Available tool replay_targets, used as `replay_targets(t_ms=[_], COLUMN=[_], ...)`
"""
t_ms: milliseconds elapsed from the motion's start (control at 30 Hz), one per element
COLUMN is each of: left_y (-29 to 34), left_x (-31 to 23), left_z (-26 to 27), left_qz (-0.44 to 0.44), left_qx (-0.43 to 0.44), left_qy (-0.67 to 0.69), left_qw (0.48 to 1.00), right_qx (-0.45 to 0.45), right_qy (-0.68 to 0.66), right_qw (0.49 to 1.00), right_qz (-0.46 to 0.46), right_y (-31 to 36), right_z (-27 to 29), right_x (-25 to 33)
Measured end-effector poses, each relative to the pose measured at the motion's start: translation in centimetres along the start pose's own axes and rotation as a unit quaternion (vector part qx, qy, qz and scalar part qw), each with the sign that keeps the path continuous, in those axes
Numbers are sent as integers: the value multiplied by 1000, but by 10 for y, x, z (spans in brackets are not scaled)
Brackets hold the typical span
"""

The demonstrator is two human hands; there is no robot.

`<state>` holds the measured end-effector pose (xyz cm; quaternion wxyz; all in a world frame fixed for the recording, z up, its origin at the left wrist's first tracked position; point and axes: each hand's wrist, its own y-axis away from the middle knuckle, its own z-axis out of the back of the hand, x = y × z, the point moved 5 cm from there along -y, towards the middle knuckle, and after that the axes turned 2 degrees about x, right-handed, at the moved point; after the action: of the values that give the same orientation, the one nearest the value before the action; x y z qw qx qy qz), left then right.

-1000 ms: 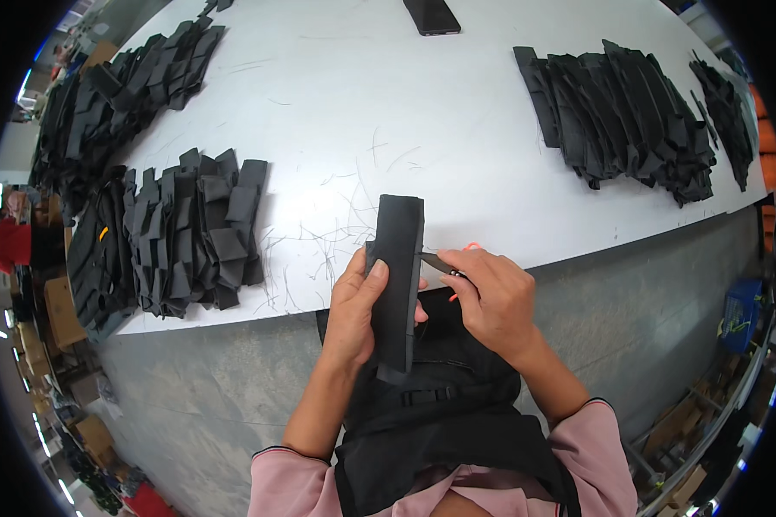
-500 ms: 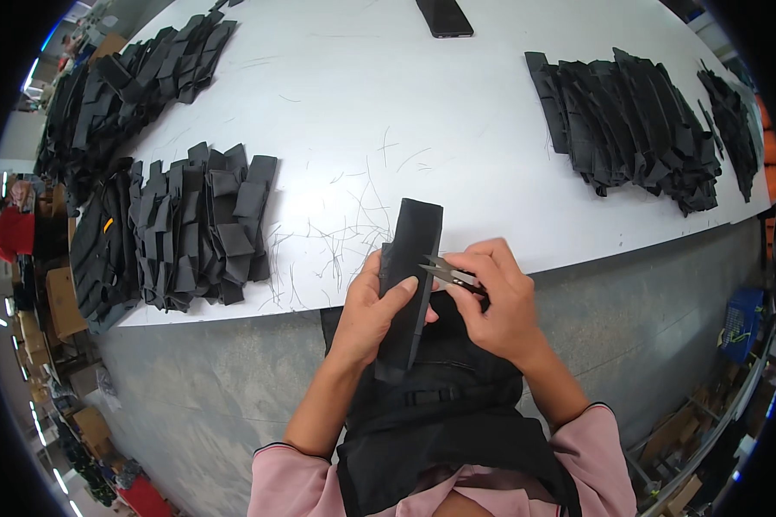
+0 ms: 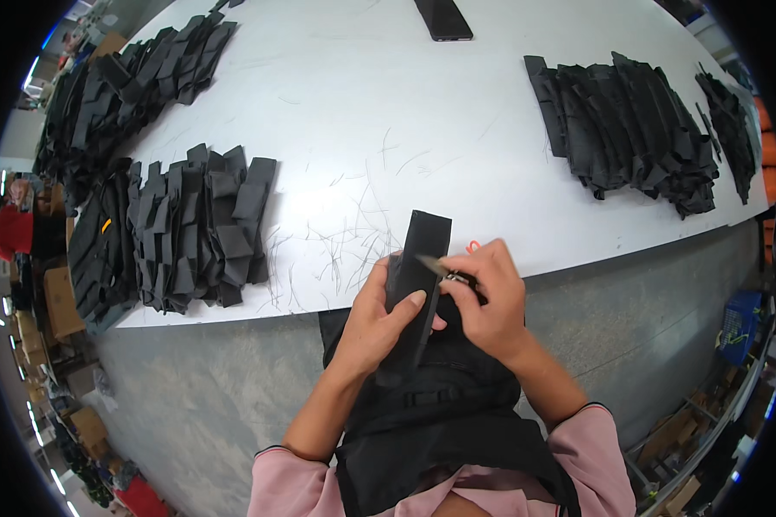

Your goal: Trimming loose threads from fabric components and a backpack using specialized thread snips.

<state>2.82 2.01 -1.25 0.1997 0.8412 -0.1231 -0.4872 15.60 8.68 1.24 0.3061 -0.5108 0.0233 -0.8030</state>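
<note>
Between your left hand (image 3: 378,314) and right hand (image 3: 494,297), the black fabric strip (image 3: 412,276) tilts at the tabletop's (image 3: 491,129) near edge; the left pinches it, thumb on top; the right grips small snips (image 3: 434,264), blade tips over the strip, contact unclear; you seem to be trimming it; the next move calls for steady cloth, tips clear of your thumb.

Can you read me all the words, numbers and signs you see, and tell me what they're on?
There are none that can be read.
Black strip in the left hand: no lettering shows.
Snips in the right hand: too small and blurred to tell.
Phone: no readable lettering.
Orange mark on the dark pile: too small to tell.
</note>
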Motion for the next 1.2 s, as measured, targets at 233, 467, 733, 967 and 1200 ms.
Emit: replay_targets(t_ms=[233, 467, 733, 967, 1200], left_y=[-3, -22, -18, -15, -12], left_x=[0, 18, 12, 6, 9], left_z=[-11, -9, -10, -10, -5], left_qz=[69, 32, 75, 83, 107], left_qx=[215, 158, 180, 195, 202], left_qy=[189, 203, 187, 196, 230], left_qw=[956, 966, 963, 958, 946], right_qx=[96, -9, 38, 59, 52], right_qy=[-547, -111, 88, -451, -5], right_qw=[745, 975, 995, 809, 997], right_qz=[-370, -191, -20, -372, -59], right_y=[-5, -7, -16, 4, -11], right_z=[-16, 9, 29, 3, 45], right_x=[-36, -27, -14, -44, -21])
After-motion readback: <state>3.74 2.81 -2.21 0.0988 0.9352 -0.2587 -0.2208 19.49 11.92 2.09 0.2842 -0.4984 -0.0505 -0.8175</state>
